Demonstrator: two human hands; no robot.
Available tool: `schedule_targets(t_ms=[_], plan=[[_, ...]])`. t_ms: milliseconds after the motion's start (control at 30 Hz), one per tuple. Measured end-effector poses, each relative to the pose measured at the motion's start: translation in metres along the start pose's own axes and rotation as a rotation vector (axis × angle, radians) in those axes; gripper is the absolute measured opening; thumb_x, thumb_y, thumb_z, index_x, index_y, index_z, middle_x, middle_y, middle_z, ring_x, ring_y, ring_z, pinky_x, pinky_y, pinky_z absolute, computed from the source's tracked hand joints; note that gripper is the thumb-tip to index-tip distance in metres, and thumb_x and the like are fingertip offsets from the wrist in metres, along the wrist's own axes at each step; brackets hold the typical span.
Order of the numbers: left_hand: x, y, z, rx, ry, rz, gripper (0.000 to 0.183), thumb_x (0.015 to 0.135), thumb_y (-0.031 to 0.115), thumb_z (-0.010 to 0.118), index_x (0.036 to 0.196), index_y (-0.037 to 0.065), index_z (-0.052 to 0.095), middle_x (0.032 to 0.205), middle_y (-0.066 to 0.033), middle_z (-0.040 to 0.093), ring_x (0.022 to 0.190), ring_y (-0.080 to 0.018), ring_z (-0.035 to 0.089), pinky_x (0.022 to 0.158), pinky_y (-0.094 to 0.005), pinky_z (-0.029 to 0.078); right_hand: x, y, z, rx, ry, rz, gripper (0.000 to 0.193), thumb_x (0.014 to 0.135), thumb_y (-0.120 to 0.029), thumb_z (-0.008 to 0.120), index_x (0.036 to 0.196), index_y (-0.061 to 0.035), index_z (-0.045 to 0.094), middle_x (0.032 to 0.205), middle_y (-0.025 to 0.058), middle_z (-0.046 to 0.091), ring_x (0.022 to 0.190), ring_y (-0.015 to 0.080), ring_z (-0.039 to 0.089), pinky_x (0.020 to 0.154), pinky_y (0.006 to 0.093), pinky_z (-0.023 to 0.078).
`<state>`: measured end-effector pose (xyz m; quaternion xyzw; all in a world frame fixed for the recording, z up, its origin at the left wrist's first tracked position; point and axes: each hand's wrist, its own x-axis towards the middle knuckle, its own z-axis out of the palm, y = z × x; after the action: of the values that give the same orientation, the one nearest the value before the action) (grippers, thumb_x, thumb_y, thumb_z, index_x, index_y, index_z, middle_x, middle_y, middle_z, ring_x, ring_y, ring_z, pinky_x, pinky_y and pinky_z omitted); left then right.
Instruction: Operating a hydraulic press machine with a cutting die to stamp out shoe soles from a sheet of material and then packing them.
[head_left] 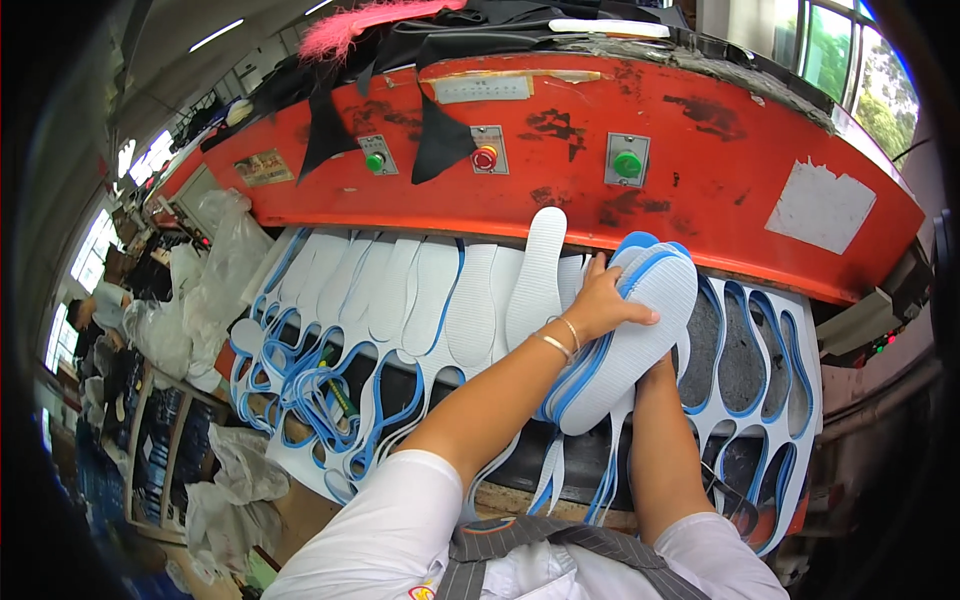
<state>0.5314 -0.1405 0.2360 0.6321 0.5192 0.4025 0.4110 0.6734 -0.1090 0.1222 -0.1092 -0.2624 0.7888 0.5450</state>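
Note:
My left hand (pixel 600 303) is closed on the edge of a stack of white and blue shoe soles (pixel 640 335), with the thumb across the top white face. The stack is tilted up above the work surface. Its toe ends fan out slightly at the top. My right hand (pixel 657 372) is behind the lower right side of the stack, and its fingers are hidden there. Just left of my left hand, a single white ribbed sole (pixel 537 275) leans over the sheet. Cut sheet material (pixel 705 410) with sole-shaped openings lies under my right arm.
A red machine beam (pixel 700 215) with a red button (pixel 484 157) and green buttons (pixel 627 164) spans the far side. More cut soles (pixel 385 295) lie in a row at left. Blue and white offcut strips (pixel 310 385) tangle nearer. Plastic bags (pixel 215 285) hang at far left.

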Motion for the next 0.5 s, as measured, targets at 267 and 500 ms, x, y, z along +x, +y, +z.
schedule_targets(t_ms=[267,500], plan=[[-0.077,0.022,-0.032,-0.961,0.069,0.231,0.045,0.076,0.014,0.067,0.117,0.000,0.058,0.107,-0.0106,0.064,0.098,-0.0219,0.062,0.086,-0.0347,0.050,0.000,-0.034,-0.057,0.231,-0.069,0.087,0.047,0.095,-0.031,0.048,0.129,0.0006,0.054,0.074,0.0018,0.047,0.053,0.0124,0.040,0.045,0.0263,0.034],[-0.216,0.035,-0.211,-0.855,0.480,0.566,0.067,0.085,0.041,0.067,0.136,0.006,0.042,0.132,-0.0161,0.051,0.116,-0.0270,0.055,0.099,-0.0422,0.046,0.014,-0.008,-0.006,-0.351,0.330,0.128,0.050,0.087,-0.035,0.064,0.126,-0.0048,0.057,0.089,0.0102,0.062,0.071,0.0191,0.056,0.066,0.0321,0.048]])
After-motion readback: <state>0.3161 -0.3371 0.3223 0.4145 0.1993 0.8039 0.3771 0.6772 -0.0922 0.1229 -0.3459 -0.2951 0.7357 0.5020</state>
